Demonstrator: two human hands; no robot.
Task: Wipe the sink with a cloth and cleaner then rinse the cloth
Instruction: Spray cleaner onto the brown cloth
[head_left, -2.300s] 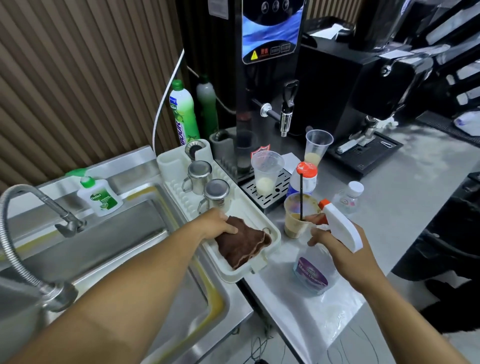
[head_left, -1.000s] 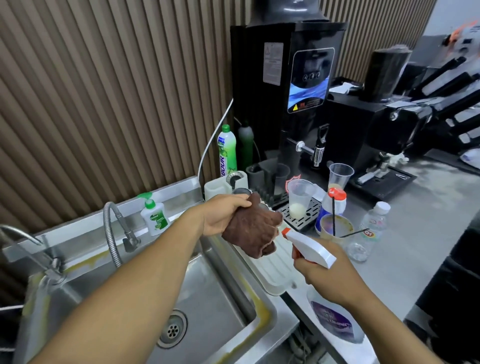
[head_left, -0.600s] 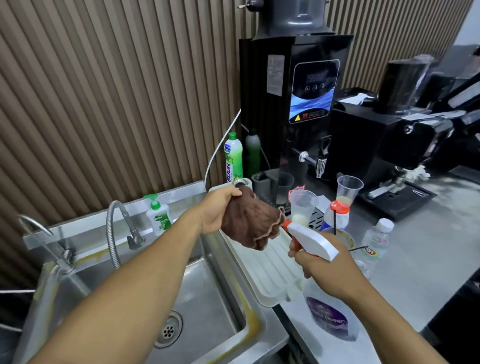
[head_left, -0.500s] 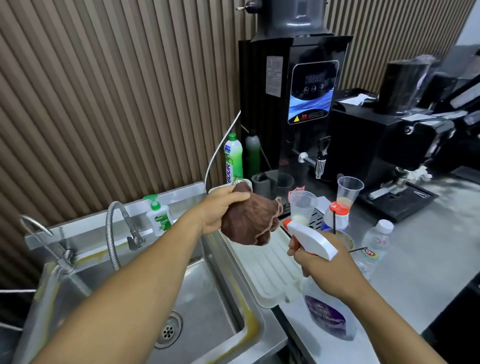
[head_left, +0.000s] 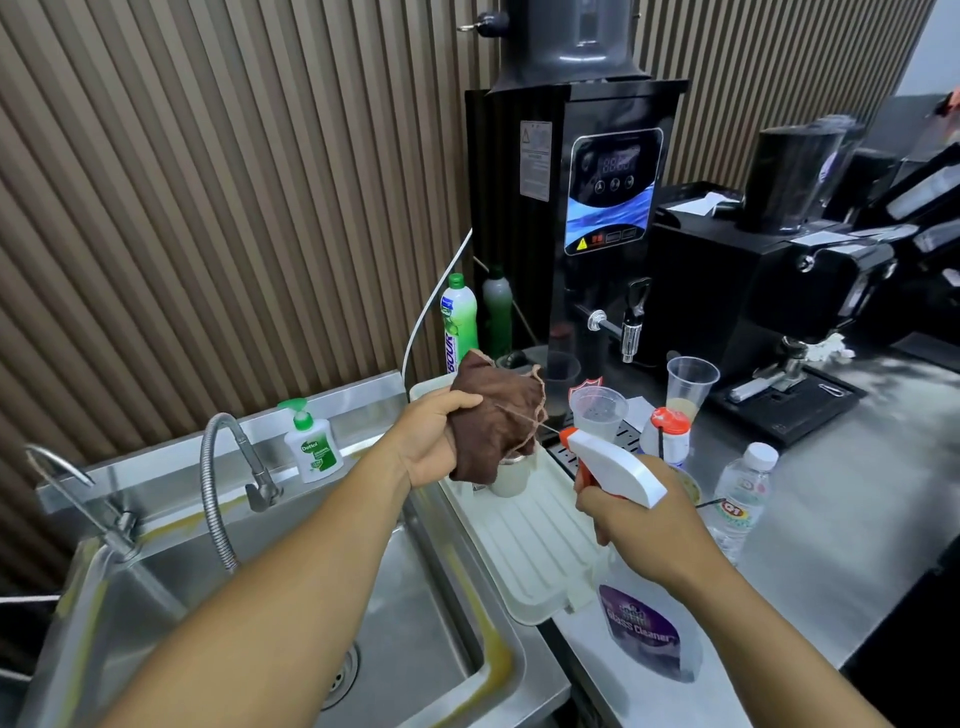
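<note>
My left hand (head_left: 436, 441) clutches the bunched cloth (head_left: 493, 415); my right hand (head_left: 644, 530) wraps the spray bottle (head_left: 618, 467), nozzle toward ten o'clock; I'd squeeze briefly, wetting it evenly.

sink (head_left: 415, 623) left | drain tray (head_left: 535, 540) right of sink on counter (head_left: 857, 467) | soap bottle (head_left: 311, 449) on ledge behind sink | water boiler (head_left: 582, 208) behind tray

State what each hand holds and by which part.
Left hand grips the brown cloth by its bunched edge; right hand grips the spray bottle at its neck.
</note>
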